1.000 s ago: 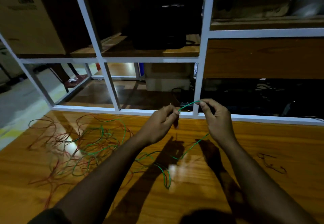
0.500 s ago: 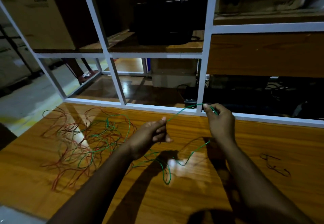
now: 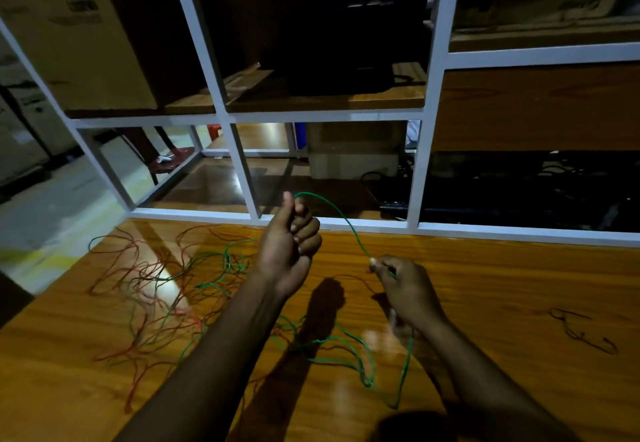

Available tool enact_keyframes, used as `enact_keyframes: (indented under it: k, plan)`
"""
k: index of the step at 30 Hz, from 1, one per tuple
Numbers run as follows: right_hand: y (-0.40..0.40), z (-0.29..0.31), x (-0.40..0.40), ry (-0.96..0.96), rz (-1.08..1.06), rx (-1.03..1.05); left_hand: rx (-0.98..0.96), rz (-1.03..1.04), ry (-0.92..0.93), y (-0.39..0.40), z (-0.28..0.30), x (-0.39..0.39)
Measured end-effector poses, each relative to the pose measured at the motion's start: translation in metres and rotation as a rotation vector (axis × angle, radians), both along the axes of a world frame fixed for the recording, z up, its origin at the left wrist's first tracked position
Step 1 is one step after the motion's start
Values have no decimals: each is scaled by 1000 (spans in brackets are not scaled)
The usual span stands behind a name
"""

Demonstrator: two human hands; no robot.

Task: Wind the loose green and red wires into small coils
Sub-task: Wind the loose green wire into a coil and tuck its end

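Left hand point(image 3: 289, 251): fist curled round green wire point(image 3: 341, 218), raised near bench's far edge.
Right hand point(image 3: 403, 285): pinching same wire, lower.
Tangled wires point(image 3: 156, 289): bench point(image 3: 502, 285), left side.

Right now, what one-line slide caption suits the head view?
Both hands stretch a green wire above the wooden table: left hand gripping, right hand pinching.

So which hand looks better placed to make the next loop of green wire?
Probably the right hand: it pinches the free run of the green wire, while the left hand grips the end.
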State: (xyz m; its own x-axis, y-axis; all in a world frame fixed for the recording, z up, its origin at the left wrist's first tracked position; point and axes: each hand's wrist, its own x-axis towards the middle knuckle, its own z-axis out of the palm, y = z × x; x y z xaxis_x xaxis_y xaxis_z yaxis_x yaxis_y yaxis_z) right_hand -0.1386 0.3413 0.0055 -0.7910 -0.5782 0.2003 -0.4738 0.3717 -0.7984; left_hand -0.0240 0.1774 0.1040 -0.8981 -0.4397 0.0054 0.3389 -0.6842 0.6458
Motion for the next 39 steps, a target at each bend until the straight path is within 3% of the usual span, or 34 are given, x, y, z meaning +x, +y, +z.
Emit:
enact_keyframes:
  k: [4, 8, 11, 14, 16, 19, 23, 25, 31, 35, 39]
  plan:
    - [-9, 4, -5, -8, -129, -1, -150, -71, -98, -12, 4, 6]
    - [-18, 2, -20, 30, -218, 70, -237, -293, 4, -7, 10, 14]
    - [-28, -1, -13, -32, -60, 131, -282, -372, 113, -9, 12, 7]
    - [-38, 0, 12, -132, 216, 182, -328, -226, 105, -22, 7, -11]
    - [-40, 3, 27, -104, 316, 177, -577, -86, 13, -35, -1, -23]
    - [-33, 15, 34, -61, 372, 139, -1149, 128, -201, -54, -31, -34]
    - [-17, 47, 33, 42, 264, -10, -1430, 25, -289, -62, -64, -30]
    - [-12, 56, 25, 88, 164, -141, -1352, -91, -300, -51, -68, -24]
    - [-19, 56, -2, 67, -76, -245, -740, -383, -226, -17, -56, -10]
    - [-26, 44, -3, 59, -83, -256, -263, -569, -80, -14, -44, -8]
    - [-35, 31, 9, -84, 2, -227, -75, -515, 65, -13, -34, -13]
